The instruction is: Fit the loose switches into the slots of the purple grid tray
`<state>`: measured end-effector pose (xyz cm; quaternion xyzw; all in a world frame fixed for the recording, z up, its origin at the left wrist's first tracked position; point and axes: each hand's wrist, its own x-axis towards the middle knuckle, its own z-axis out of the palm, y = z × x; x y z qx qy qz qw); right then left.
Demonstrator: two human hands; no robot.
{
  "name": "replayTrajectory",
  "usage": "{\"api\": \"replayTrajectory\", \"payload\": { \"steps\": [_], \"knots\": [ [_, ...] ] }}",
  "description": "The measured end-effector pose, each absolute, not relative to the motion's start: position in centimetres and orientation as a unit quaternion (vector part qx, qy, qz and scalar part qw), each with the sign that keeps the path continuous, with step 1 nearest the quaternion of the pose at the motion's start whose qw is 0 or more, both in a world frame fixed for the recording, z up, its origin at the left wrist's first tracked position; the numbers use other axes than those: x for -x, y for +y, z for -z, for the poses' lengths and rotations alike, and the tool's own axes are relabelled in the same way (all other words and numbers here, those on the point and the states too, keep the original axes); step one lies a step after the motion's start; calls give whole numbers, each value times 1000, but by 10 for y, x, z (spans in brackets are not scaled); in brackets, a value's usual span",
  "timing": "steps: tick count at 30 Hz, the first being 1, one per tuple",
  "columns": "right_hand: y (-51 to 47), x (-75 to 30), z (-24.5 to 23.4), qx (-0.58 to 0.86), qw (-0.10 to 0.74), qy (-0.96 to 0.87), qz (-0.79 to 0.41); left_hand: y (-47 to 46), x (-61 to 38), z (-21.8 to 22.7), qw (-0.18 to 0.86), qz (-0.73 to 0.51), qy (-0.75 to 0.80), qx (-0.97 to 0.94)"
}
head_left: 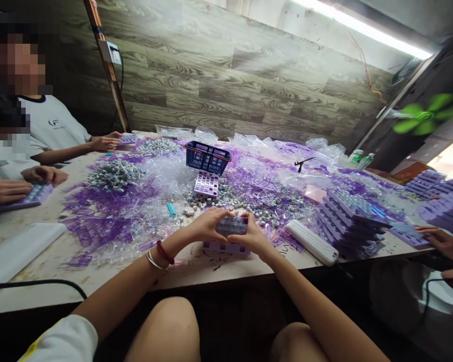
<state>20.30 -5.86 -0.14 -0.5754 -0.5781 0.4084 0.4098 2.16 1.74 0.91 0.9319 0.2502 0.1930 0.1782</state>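
Both of my hands meet at the table's front edge around a small translucent plastic block with a greyish-blue look. My left hand grips its left side, thumb toward me and fingers over the top. On the right side, my right hand holds it the same way, the two thumbs nearly touching. Directly below is a lavender plastic panel with square openings, partly hidden by my hands. Whether the block touches the panel, I cannot tell. Just beyond lies another lavender panel with square holes, tilted on small white and blue parts.
A dark blue basket stands behind. Purple and clear plastic pieces cover much of the table. To the right are a white bar-shaped case and stacked lavender panels. Co-workers' hands work at the left; another hand is at right.
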Motion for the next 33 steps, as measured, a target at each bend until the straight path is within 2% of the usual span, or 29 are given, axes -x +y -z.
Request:
{"api": "replayTrajectory", "payload": {
  "steps": [3,16,26,33],
  "knots": [
    [-57,-205,6,564,421,-595,-389,21,-19,-6,175,-197,237,-935],
    [-62,-200,-1,573,393,-565,-445,30,-13,-1,221,-173,216,-935],
    [-66,-198,-5,529,417,-548,-496,35,-15,3,215,-158,210,-941],
    [-62,-202,5,506,421,-572,-489,34,-15,5,188,-158,198,-949]
  ]
}}
